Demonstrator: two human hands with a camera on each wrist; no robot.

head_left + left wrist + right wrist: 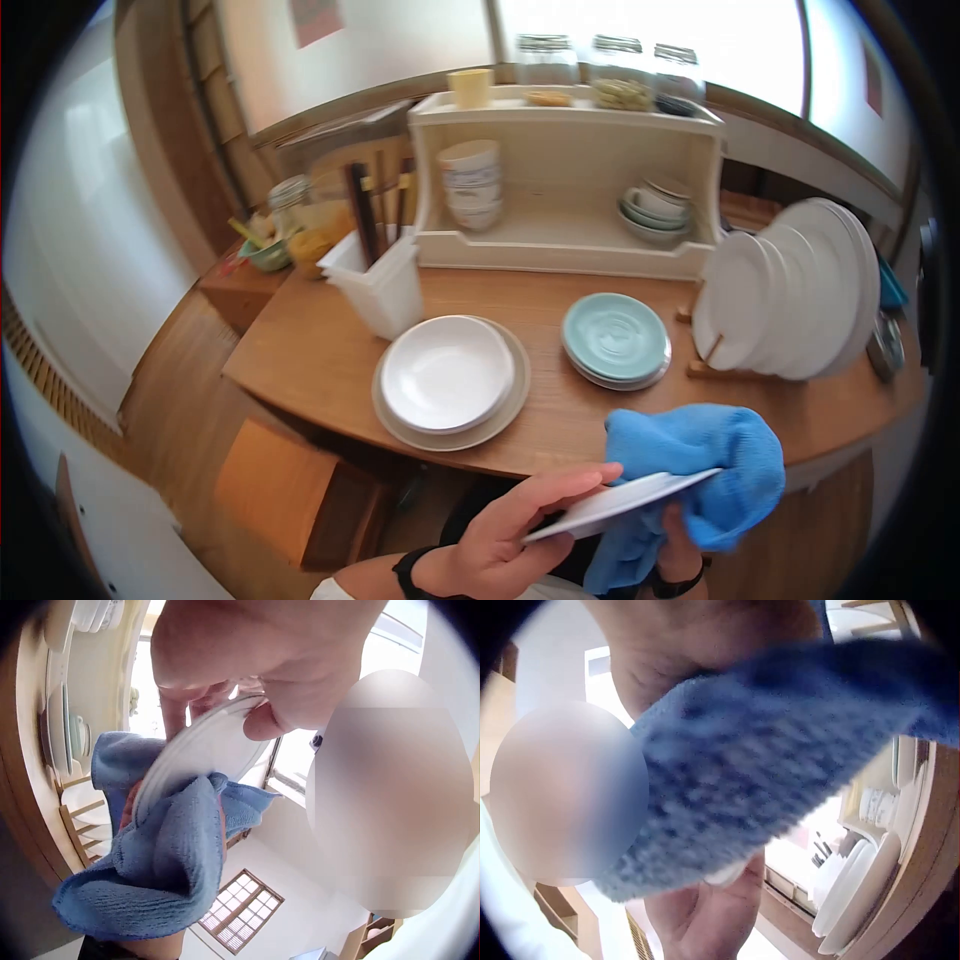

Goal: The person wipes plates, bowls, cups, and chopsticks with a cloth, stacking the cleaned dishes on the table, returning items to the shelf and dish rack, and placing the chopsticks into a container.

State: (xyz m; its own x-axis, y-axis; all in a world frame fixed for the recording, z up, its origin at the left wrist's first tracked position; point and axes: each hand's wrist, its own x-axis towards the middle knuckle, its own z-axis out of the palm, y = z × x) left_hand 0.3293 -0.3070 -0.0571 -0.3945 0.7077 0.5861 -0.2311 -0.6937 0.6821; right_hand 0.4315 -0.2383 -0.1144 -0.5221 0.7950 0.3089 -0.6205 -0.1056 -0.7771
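A white plate [625, 500] is tilted above the table's front edge. My left hand [515, 525] grips its near side, thumb on one face and fingers on the other, as the left wrist view also shows on the plate [214, 746]. A blue cloth [740, 470] wraps the plate's far side. My right hand [680, 545] holds the plate through this cloth from below, mostly covered by it. In the right wrist view the cloth [780, 750] hides most of the plate and the right fingers.
A white bowl [448, 373] rests on a larger plate, left of a stack topped by a teal plate [615, 335]. White plates [740, 300] stand in a wooden rack at right. Behind are a cream shelf [560, 258] and a white utensil holder [380, 290]. A stool [275, 490] stands front left.
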